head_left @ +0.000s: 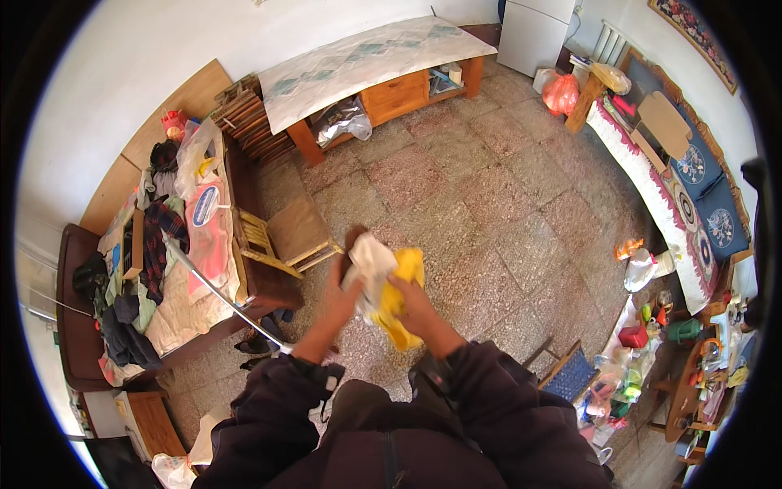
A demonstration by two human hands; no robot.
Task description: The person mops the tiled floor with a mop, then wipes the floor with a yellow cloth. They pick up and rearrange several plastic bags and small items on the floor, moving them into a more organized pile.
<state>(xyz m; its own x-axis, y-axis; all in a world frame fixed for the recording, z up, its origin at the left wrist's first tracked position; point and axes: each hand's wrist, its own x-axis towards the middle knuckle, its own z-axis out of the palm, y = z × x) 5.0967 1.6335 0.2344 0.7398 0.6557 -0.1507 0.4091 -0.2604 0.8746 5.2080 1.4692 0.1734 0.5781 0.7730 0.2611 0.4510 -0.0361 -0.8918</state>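
Observation:
In front of my body, over the floor, my left hand (342,295) is closed on a crumpled white cloth-like piece (373,259). A small brown shape shows at its far edge, too blurred to name. My right hand (417,310) grips a bright yellow cloth (393,319), which hangs below the fingers and rises behind them. The white and yellow pieces touch and overlap between the two hands. Whether the white piece is cloth or thin plastic, I cannot tell.
A wooden chair (295,232) stands ahead on the left, against a bed (208,322) heaped with clothes. A pale pole (216,289) slants from the bed toward my left forearm. A long cabinet (350,61) lines the far wall. On the right are a sofa (631,167) and a blue-seated stool (570,375).

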